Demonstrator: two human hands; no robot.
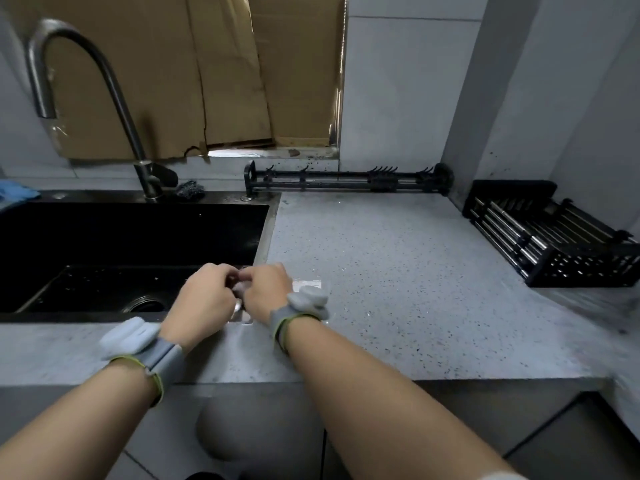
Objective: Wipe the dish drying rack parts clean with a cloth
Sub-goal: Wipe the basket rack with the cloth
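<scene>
At the far left edge a blue cloth [15,195] lies on the ledge behind the black sink [131,233]. A curved metal tap [104,84] rises from that back ledge, and a dark scrubber [189,189] sits just beside its base. Brown cardboard [194,74] covers the wall opening behind the tap.

Low in the middle, at the sink's front right corner, the two hands meet. The left hand [204,299] has its fingers curled inward, and the right hand [265,289] is curled the same way, touching it. Between them shows a small pale, shiny bit [239,289]; both hands seem to pinch it, but what it is cannot be told, since the knuckles hide most of it. Each wrist wears a grey band with a white block on it.

To the right spreads the speckled grey counter [398,271]. Along its back edge against the wall lies a long black rail with hooks [346,181], one of the rack parts. In the right corner, well apart from the hands, stands the black rack basket [550,237] with metal rods across it, touching the side wall.
</scene>
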